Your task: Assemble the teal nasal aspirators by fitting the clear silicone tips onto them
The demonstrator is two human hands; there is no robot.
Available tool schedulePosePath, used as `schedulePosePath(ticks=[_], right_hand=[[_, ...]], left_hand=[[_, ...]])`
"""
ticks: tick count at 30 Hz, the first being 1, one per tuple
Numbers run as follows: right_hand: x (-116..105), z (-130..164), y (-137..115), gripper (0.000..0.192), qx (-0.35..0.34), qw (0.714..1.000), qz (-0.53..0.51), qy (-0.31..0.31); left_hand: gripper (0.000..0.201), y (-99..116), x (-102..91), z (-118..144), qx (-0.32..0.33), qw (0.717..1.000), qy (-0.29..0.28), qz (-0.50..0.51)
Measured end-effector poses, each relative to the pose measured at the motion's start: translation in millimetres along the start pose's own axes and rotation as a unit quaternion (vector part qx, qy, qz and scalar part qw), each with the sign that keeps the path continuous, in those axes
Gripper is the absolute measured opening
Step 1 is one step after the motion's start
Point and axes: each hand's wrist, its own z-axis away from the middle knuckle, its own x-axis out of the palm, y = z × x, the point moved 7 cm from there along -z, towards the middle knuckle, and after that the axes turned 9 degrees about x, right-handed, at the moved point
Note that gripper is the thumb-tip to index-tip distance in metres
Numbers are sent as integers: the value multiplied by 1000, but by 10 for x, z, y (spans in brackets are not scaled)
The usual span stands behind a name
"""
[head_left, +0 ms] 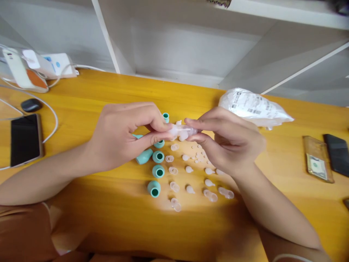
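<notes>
Both hands meet above the middle of a yellow wooden table (109,218). My left hand (122,136) and my right hand (229,145) pinch the two ends of a small clear plastic piece (182,131) between thumbs and fingers. Below them lie rows of small parts: teal rubber bulbs (158,171), clear plastic caps (173,170) and small white tips (189,169). One teal bulb (144,156) lies on its side under my left hand. Another teal bulb (166,116) stands behind the fingers.
A white plastic bag (253,107) lies behind my right hand. At left are a black phone (25,139), a dark earbud case (31,105), white cables and a charger (58,65). A clear phone case holding a banknote (317,158) and a dark phone (338,153) lie at right. White shelving stands behind.
</notes>
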Motion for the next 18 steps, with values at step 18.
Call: schedulePosePath(ticks=[18], right_hand=[[-11,-58,-67,24,1,996,86,-30]], left_hand=[[19,-134,78,-8,-86,994,-54,38]])
